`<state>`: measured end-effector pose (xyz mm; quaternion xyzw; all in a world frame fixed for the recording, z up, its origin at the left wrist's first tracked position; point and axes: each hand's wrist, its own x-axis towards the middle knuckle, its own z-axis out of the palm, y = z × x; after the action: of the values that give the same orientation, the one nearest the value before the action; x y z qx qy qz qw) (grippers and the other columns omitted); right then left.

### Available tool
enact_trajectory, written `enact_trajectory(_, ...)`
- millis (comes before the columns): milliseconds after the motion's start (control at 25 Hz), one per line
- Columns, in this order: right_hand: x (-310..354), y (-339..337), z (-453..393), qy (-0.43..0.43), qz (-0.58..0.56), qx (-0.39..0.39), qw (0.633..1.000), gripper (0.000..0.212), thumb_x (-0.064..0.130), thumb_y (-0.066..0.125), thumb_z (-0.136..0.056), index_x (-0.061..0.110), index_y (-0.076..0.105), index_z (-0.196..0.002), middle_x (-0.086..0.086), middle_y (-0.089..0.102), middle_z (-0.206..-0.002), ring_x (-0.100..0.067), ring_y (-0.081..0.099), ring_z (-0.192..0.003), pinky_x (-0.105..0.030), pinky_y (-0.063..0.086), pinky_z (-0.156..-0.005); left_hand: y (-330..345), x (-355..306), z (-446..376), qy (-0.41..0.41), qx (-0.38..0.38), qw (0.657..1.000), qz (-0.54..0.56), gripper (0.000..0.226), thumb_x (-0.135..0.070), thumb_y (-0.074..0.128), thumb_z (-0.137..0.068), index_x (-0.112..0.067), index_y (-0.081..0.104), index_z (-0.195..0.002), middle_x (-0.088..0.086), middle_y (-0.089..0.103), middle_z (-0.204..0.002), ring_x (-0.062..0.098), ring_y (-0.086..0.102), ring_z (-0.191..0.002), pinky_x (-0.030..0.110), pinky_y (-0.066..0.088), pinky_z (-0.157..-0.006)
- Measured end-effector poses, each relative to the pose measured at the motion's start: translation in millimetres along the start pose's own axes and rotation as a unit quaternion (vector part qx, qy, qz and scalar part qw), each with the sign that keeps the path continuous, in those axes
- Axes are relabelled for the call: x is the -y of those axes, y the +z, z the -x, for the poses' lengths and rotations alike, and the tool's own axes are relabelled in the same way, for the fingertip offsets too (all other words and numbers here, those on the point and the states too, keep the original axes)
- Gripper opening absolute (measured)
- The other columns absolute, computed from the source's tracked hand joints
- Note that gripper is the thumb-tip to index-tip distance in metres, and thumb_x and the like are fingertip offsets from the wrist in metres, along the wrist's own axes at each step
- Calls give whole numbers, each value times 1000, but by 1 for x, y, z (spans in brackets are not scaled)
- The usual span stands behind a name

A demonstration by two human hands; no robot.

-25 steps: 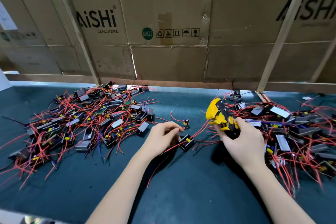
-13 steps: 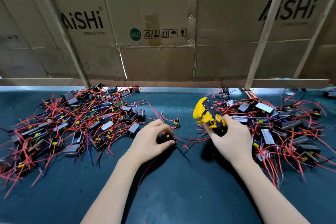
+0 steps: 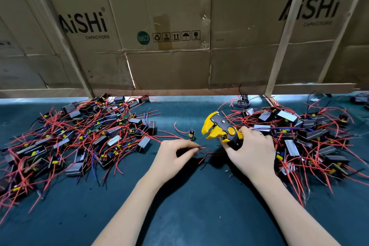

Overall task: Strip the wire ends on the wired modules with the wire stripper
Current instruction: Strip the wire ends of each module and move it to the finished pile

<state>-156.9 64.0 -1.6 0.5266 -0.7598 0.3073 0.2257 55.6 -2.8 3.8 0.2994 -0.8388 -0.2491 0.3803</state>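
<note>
1. Since half a second ago, the left hand [image 3: 173, 157] has let the black module slip out of sight and now pinches the red wires [image 3: 201, 149] near their ends.
2. Its fingers are curled, and thumb and fingertips hold the wires just above the bench [image 3: 179, 215].
3. The right hand [image 3: 253, 152] still grips the yellow and black wire stripper [image 3: 221, 129] by its handles, with its fingers curled round them.
4. The stripper's yellow head points to the left and sits a little above and to the right of the wire ends, not touching them.
5. A big pile of wired modules [image 3: 79, 138] lies on the left side of the bench.
6. Another pile of modules [image 3: 311, 136] lies on the right, just beside the right hand.
7. One small module [image 3: 191, 133] stands alone between the two piles, far from the left hand's side.
8. Brown cardboard boxes [image 3: 169, 26] stand along the far edge.
</note>
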Motion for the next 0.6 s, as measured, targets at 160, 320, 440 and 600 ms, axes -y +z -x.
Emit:
enact_trajectory(160,3,4,0,8,34,12,999,49,57,67,-69,10,53,-71,-10,61,-67,-33,61,-67,-39,37,-65,-4,2,0,-75,2,991,112,9,-5,62,-93,-9,70,-91,-1,73,-72,12,67,-60,19,51,-66)
enact_trajectory(320,8,10,-1,26,68,27,997,51,54,79,-66,8,58,-77,-12,65,-74,-34,64,-74,-41,38,-70,-5,0,0,-97,19,982,159,9,-5,60,-95,-7,66,-88,5,74,-75,17,68,-64,25,54,-65)
enact_trajectory(440,10,12,-2,37,79,36,996,53,56,77,-67,8,59,-79,-12,66,-78,-34,64,-77,-41,37,-73,-7,2,1,-98,28,972,213,10,2,58,-94,1,65,-87,9,73,-79,19,70,-68,23,52,-64)
enact_trajectory(600,10,12,0,8,87,41,995,54,54,81,-64,7,62,-82,-12,66,-79,-34,64,-76,-41,39,-72,-4,5,1,-102,23,972,210,12,-2,59,-94,-5,66,-85,9,73,-76,22,68,-65,26,53,-64)
